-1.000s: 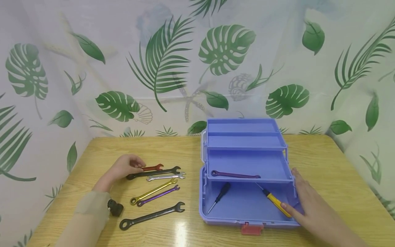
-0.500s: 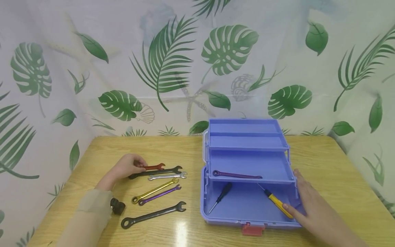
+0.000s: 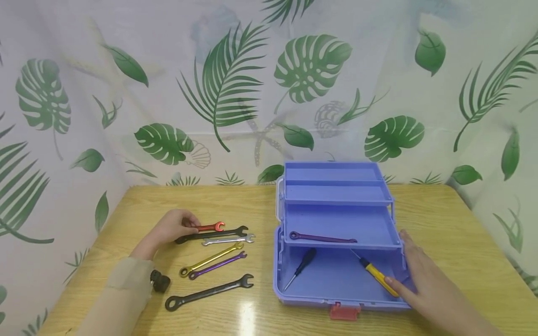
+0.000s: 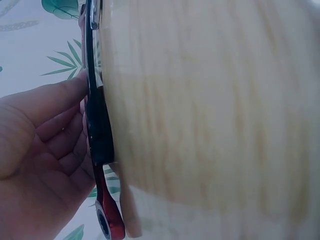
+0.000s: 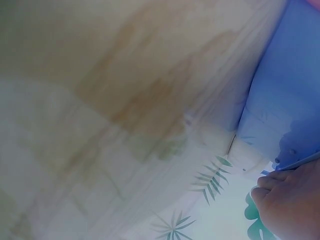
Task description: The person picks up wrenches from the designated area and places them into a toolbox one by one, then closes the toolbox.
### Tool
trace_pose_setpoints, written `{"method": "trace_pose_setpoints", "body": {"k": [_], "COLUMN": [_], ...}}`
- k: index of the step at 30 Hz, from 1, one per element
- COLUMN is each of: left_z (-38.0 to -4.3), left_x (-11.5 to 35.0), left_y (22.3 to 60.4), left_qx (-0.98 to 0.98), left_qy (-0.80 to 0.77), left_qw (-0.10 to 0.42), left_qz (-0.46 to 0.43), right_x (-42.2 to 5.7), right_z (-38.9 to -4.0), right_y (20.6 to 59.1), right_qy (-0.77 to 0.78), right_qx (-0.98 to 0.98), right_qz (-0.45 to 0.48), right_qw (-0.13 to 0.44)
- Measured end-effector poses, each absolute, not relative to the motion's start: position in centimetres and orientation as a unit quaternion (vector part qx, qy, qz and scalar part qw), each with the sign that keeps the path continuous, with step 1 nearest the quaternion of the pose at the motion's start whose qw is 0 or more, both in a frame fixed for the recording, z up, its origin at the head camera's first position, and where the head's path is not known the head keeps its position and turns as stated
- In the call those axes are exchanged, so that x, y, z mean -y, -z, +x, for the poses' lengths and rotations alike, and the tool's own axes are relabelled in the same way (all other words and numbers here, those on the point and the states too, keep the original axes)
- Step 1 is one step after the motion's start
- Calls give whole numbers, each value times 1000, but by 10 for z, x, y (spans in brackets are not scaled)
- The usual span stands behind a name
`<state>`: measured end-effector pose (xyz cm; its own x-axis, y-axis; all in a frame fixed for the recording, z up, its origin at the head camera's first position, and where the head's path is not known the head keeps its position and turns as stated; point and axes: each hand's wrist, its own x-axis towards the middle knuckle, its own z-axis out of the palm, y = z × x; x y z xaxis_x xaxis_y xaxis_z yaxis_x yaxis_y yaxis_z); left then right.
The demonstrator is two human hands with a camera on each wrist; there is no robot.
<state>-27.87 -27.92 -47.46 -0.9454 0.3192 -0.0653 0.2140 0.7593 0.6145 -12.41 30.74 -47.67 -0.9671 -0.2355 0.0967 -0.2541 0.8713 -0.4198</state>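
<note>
My left hand (image 3: 172,228) pinches a red combination wrench (image 3: 212,227) near its covered left end; in the left wrist view its ring end (image 4: 111,220) shows below the thumb. A black wrench (image 3: 216,234) lies right in front of the red one, close to the fingers. Over on the right, my right hand (image 3: 428,280) holds the right wall of a blue-purple toolbox (image 3: 340,298), thumb over the rim. Inside are a yellow-handled screwdriver (image 3: 380,279) beside that thumb and a black-handled screwdriver (image 3: 300,268). A dark purple wrench (image 3: 323,238) lies in the lower tray.
Nearer on the wooden table (image 3: 147,200) lie a silver wrench (image 3: 227,240), a gold wrench (image 3: 212,259), a purple wrench (image 3: 218,265) and a large black wrench (image 3: 210,293). The toolbox's trays stand raised at the back. Leaf-patterned cloth (image 3: 235,163) hangs behind the table.
The red wrench's open end has turned slightly and looks brighter. Both hands keep nearly the same places; the whole head view shifted a little between the first two frames.
</note>
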Motion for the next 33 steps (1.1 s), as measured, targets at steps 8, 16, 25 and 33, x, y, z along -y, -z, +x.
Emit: {"method": "trace_pose_setpoints", "body": {"k": [8,16,25,33], "left_z": [-283,-282,-273,-273], "left_x": [281,281,271,264], "left_y": [476,476,476,466], "left_qx": [-932,-934,-925,-920], "left_qy": [-324,-311,-357,-383], "left_qw": [82,76,80,55], "left_qz": [143,156,100,55], "right_x": [-308,-308,-309,-311], "right_z": [-126,-125,-122,-124], "right_y": [475,475,476,477], "right_qy": [-218,-215,-215,-218], "right_qx": [967,968,969,967], "right_qz": [128,129,122,126], "right_qw": [22,18,14,27]}}
